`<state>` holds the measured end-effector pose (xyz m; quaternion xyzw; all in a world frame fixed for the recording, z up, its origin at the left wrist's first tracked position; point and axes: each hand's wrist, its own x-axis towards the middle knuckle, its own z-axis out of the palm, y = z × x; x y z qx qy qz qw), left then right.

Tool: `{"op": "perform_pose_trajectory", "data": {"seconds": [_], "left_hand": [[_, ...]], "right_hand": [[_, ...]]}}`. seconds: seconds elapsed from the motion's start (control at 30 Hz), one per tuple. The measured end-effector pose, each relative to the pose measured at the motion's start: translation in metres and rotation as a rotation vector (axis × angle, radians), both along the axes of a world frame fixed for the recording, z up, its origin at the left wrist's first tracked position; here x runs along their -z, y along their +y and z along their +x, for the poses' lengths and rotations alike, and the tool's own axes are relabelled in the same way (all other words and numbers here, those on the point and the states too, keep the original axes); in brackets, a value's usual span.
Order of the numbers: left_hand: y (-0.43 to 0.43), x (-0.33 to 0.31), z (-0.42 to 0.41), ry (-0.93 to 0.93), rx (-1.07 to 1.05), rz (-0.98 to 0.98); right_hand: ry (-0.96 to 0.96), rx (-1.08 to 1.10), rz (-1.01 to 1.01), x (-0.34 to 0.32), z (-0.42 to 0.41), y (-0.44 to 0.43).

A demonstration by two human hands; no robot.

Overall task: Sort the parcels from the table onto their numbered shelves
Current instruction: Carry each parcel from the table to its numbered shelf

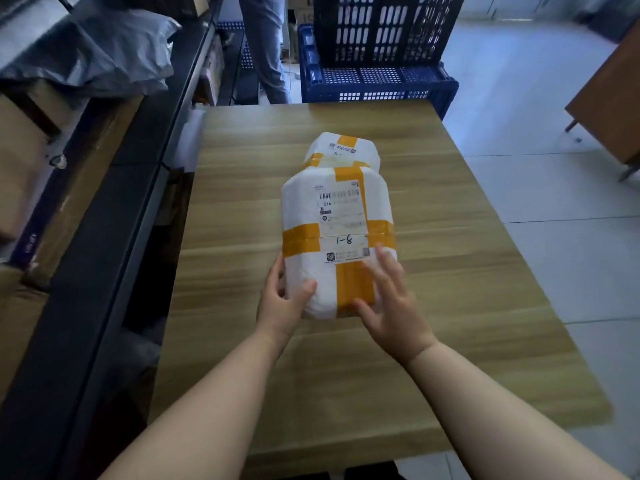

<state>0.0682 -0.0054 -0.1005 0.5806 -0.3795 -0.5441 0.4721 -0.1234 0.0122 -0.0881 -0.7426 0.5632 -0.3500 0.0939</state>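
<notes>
A white parcel [337,233] crossed with orange tape and hand-marked "1-8" lies on the wooden table [450,306]. My left hand [282,301] grips its near left corner, thumb on top. My right hand [389,301] rests with spread fingers on its near right corner. A second, smaller white parcel [343,150] with the same orange tape lies just behind it, touching its far end; its handwritten mark is too small to read.
A dark metal shelf rack [114,209] runs along the table's left side, holding cardboard boxes [24,157] and grey plastic mailers [86,53]. Blue plastic crates [377,64] stand beyond the table's far edge. A person's legs [265,46] stand there. A wooden furniture piece [609,98] is at the right.
</notes>
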Motion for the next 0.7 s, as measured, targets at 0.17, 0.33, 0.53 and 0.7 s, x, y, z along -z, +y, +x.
{"op": "perform_pose_trajectory", "data": {"seconds": [0.17,0.33,0.53,0.7], "left_hand": [[0.002,0.001,0.008,0.023,-0.028,0.034],[0.006,-0.012,0.018,0.039,-0.078,-0.007],[0.023,-0.025,0.018,0.009,-0.228,-0.027],[0.061,-0.026,0.003,0.029,-0.416,0.015]], "right_hand": [[-0.535,0.39,0.361,-0.016,0.015,-0.012],[-0.467,0.328,0.275,-0.021,0.027,-0.018],[-0.469,0.165,0.265,-0.027,0.037,-0.026],[-0.451,-0.042,0.297,-0.024,0.028,-0.019]]}}
